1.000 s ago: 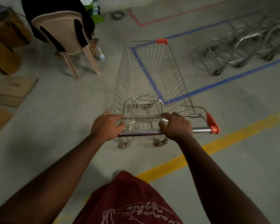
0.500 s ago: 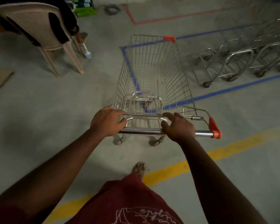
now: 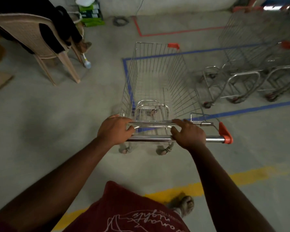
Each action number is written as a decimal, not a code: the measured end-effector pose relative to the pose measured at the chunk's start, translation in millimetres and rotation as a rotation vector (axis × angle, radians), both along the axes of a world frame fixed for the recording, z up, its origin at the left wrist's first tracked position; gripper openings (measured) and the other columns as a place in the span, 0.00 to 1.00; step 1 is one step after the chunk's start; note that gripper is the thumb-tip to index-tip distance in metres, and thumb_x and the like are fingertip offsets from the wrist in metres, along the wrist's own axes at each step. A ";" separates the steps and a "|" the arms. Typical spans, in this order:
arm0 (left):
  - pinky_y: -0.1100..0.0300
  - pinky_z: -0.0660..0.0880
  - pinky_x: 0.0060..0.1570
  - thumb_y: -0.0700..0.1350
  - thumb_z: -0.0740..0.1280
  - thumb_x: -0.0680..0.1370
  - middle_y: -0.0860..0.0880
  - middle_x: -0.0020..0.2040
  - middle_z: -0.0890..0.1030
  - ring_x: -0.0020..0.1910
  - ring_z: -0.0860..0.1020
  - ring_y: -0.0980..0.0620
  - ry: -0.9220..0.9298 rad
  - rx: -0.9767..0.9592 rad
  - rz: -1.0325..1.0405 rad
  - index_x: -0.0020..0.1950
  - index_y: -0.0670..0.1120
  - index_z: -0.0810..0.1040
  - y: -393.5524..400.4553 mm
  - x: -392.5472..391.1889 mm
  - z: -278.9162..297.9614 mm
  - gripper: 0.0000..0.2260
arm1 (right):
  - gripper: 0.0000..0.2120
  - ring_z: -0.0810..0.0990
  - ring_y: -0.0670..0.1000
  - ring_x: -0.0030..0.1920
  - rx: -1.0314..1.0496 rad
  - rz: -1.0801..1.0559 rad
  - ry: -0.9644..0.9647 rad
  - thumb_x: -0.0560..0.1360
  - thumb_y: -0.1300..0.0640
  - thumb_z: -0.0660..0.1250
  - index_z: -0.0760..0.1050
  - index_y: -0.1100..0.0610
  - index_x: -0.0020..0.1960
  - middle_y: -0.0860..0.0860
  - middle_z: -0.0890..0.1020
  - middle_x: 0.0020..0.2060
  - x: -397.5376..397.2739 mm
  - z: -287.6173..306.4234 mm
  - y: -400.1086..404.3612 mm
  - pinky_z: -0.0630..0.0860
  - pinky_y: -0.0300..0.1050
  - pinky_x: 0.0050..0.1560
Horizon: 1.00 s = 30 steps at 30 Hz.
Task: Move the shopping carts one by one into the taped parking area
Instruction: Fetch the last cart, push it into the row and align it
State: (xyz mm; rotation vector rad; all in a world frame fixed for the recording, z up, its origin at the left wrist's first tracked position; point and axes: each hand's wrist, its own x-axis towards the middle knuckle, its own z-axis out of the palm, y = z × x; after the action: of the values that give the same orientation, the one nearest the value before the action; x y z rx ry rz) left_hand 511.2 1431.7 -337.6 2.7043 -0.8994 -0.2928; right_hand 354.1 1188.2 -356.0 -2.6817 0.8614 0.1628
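left hand (image 3: 115,129) and right hand (image 3: 188,133), fingers curled around the handle bar (image 3: 151,139) of the shopping cart (image 3: 157,84), whose basket overlies the corner of the blue tape outline (image 3: 241,112), with parked carts (image 3: 251,69) standing inside it at right and a plastic chair (image 3: 40,46) at left.

A beige plastic chair (image 3: 40,42) draped with dark clothing (image 3: 53,22) stands on the concrete floor (image 3: 57,123), green boxes (image 3: 90,15) by the wall, a yellow floor line (image 3: 249,176) nearby.
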 end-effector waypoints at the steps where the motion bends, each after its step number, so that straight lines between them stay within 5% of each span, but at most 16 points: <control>1: 0.55 0.77 0.59 0.59 0.62 0.71 0.49 0.56 0.87 0.60 0.81 0.45 -0.006 0.010 0.011 0.61 0.56 0.86 -15.8 -7.9 1.0 0.23 | 0.24 0.79 0.58 0.65 0.006 0.019 0.004 0.79 0.37 0.57 0.72 0.39 0.73 0.52 0.78 0.69 -3.2 0.9 -17.5 0.76 0.53 0.60; 14: 0.56 0.78 0.56 0.58 0.64 0.71 0.49 0.56 0.86 0.55 0.83 0.45 0.032 -0.004 0.228 0.60 0.55 0.86 -190.8 -64.1 11.4 0.21 | 0.27 0.80 0.58 0.63 0.072 0.177 0.009 0.76 0.38 0.58 0.74 0.40 0.73 0.52 0.81 0.64 -11.8 12.3 -206.3 0.76 0.52 0.58; 30: 0.53 0.80 0.53 0.58 0.64 0.72 0.45 0.52 0.86 0.53 0.84 0.42 0.008 -0.011 0.189 0.58 0.54 0.87 -381.3 58.6 13.0 0.20 | 0.20 0.81 0.57 0.65 0.011 0.119 -0.011 0.79 0.40 0.63 0.76 0.37 0.69 0.50 0.79 0.69 106.5 19.1 -392.6 0.76 0.51 0.60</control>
State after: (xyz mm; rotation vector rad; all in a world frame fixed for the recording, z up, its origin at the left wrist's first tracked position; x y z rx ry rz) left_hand 569.8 1050.5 -324.6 2.7501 -0.6342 -0.2567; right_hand 460.6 795.5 -336.9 -2.7213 0.6959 0.1800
